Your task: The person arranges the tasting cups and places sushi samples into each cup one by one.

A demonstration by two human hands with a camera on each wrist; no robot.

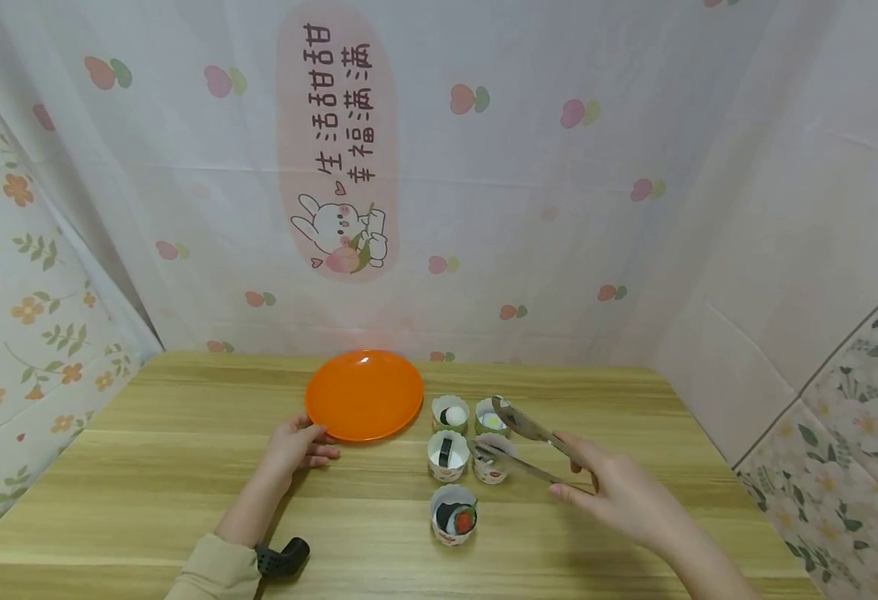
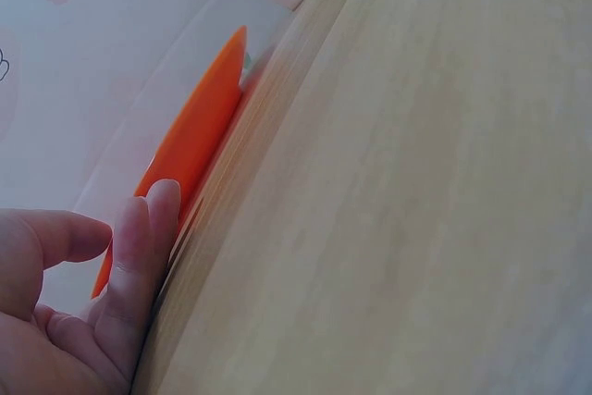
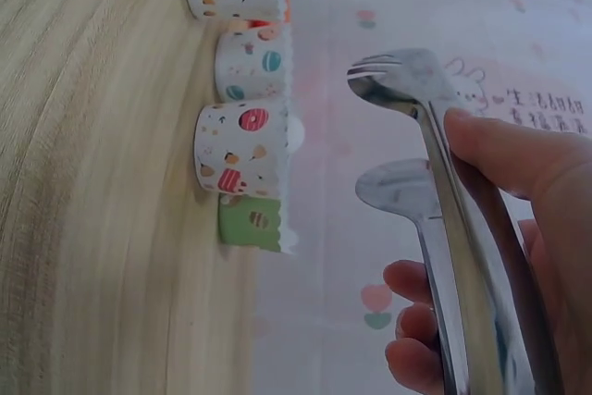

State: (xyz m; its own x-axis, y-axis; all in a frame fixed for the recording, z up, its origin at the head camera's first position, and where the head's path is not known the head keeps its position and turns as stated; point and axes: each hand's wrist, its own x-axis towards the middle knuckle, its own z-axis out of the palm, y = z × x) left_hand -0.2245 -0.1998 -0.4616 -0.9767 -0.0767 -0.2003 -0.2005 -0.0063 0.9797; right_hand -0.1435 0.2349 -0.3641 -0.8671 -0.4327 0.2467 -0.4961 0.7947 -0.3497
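My left hand [image 1: 293,452] pinches the near left rim of a round orange plate [image 1: 364,396], thumb on top and fingers beneath; the left wrist view shows the plate [image 2: 199,127] edge-on. Metal serving tongs [image 3: 435,141], one tip fork-like and the other spoon-like, are held by my right hand [image 1: 619,492] with their arms apart. Nothing sits between the tips, which hover over the right-hand paper cups. The nearest cup [image 1: 448,537] contains a sushi roll [image 1: 463,522]. A seaweed-banded piece [image 1: 445,452] lies in the middle left cup [image 1: 439,475].
Behind stand a far left cup [image 1: 439,406] with a white ball-like piece [image 1: 455,416] and a green cup [image 1: 484,429], partly covered by the tongs. Another patterned cup [image 1: 489,476] is below the tongs. A printed curtain [image 1: 529,225] hangs along the wooden table's [image 1: 183,467] back edge.
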